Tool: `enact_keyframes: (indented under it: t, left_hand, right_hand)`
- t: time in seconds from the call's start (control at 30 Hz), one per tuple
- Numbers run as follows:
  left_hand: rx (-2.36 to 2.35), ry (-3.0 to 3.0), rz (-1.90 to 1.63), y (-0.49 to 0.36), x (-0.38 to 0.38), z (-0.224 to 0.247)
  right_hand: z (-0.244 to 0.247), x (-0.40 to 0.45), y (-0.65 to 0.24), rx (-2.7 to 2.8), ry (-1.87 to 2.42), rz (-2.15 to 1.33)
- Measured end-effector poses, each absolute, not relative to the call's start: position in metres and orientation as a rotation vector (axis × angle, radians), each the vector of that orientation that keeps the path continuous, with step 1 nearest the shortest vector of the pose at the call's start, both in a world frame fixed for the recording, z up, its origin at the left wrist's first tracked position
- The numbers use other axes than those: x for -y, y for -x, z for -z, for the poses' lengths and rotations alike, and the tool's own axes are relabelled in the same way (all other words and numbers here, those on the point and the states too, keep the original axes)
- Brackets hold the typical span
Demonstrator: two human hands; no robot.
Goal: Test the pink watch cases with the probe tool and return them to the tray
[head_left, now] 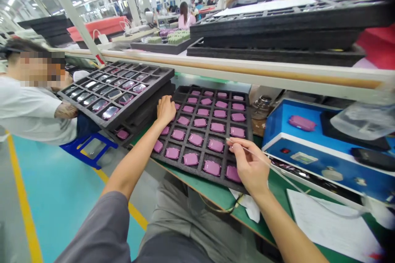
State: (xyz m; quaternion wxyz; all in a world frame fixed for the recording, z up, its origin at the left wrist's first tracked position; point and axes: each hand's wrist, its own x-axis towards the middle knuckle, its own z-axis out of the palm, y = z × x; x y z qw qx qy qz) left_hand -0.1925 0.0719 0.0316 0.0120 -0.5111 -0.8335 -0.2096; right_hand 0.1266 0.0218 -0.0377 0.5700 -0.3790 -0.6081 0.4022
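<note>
A black foam tray (pixel 199 143) with rows of square compartments lies on the bench in front of me. Most of its visible compartments hold a purple casing (pixel 196 139). At the tray's left side is my left hand (pixel 166 110), its fingers curled down close to one casing; what they grip, if anything, is hidden. My right hand (pixel 251 164) is closed over the tray's right edge. Between its thumb and fingers is a thin clear tube (pixel 282 175), which trails off to the right. The hand partly covers the right-hand compartments.
To the left, a stacked tray (pixel 145 90) holds shiny-faced casings; a co-worker (pixel 33 107) sits beyond it near a blue stool (pixel 89 150). On the right stands a blue machine (pixel 286 148) with a purple casing on top. Papers (pixel 330 222) lie before it. A shelf rail (pixel 247 74) crosses behind.
</note>
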Motion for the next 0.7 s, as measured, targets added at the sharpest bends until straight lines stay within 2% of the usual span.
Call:
enact_keyframes:
  t: [0.2,0.33,0.43,0.53,0.7]
  left_hand:
    - [2.582,1.903,0.326,0.167,-0.04,-0.046]
    - [2.402,2.025,0.305,0.141,0.031,-0.089]
    - [2.239,1.669,0.408,0.152,0.096,-0.134]
    - [2.39,1.21,0.26,0.189,0.133,-0.169]
    - [2.529,1.294,0.102,0.237,0.133,-0.176]
  right_hand:
    - [0.038,-0.018,-0.129,1.444,0.953,-0.946]
    - [0.038,-0.016,-0.13,1.467,0.965,-0.941]
    - [0.038,-0.016,-0.131,1.475,0.968,-0.937]
    - [0.037,-0.015,-0.131,1.458,0.979,-0.95]
    - [0.034,-0.012,-0.132,1.466,0.993,-0.943]
